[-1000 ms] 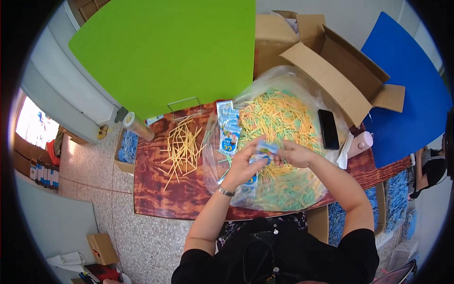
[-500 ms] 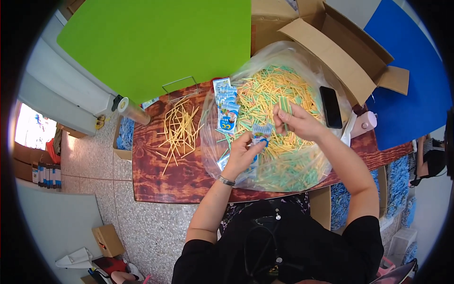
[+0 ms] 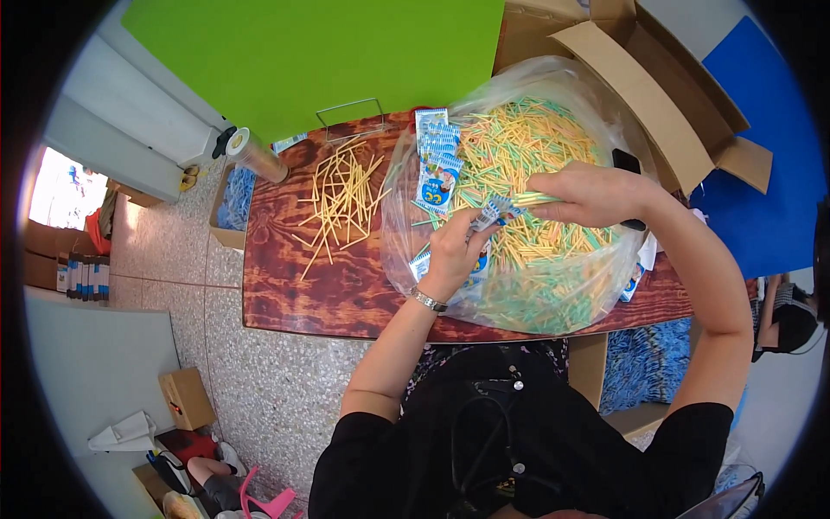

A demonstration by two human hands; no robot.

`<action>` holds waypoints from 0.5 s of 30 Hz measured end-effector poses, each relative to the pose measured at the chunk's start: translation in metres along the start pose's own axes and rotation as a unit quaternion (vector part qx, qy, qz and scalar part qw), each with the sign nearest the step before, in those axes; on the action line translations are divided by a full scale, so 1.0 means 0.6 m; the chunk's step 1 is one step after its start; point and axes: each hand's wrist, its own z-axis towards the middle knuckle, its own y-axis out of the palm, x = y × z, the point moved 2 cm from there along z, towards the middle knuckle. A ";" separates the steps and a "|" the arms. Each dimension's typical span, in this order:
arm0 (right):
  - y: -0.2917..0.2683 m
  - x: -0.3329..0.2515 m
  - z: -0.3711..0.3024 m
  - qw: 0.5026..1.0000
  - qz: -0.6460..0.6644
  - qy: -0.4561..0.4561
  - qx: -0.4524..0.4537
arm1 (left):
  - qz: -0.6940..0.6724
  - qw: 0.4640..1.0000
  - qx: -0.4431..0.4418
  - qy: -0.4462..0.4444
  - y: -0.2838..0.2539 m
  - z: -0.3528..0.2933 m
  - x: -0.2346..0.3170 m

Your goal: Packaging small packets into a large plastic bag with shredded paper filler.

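My left hand (image 3: 454,253) pinches a small blue-and-white packet (image 3: 495,213) above a large clear plastic bag (image 3: 399,203). Thin pastel sticks (image 3: 529,138), mostly yellow and green, fill the bag. A few sticks (image 3: 541,200) are held between the fingers of my right hand (image 3: 596,195), their tips at the packet's upper end. Whether the tips are inside it, I cannot tell. Several similar packets (image 3: 438,180) lie overlapped along the bag's left side, and another shows below my left hand. To the left, loose yellow sticks (image 3: 346,199) are heaped on the reddish wooden table (image 3: 285,298).
Behind the table rises a green board (image 3: 311,60), with a wire stand (image 3: 350,112) before it. An open cardboard box (image 3: 640,78) stands at the far right. A dark phone (image 3: 626,162) lies partly behind my right wrist. A tall clear cylinder (image 3: 257,156) is at the left edge.
My right hand has turned and come down leftward, bringing its sticks from upright above the pile to the packet. My left hand has tilted the packet toward them. The whole view has shifted slightly.
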 end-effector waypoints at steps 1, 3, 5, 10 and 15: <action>-0.001 -0.001 0.004 1.000 -0.009 -0.002 -0.007 | 0.005 1.000 0.011 0.008 -0.001 0.000 0.000; -0.003 -0.001 0.012 1.000 -0.020 -0.004 -0.014 | 0.000 1.000 0.006 0.002 0.000 -0.003 -0.001; -0.005 0.000 0.019 1.000 -0.010 -0.013 -0.017 | -0.005 1.000 0.002 -0.004 0.001 -0.004 -0.001; -0.008 -0.006 0.031 0.997 -0.064 -0.008 -0.041 | -0.001 1.000 0.013 0.005 -0.002 -0.005 0.001; -0.009 -0.009 0.047 0.986 -0.129 0.015 -0.102 | -0.003 1.000 0.019 0.019 -0.003 -0.006 0.003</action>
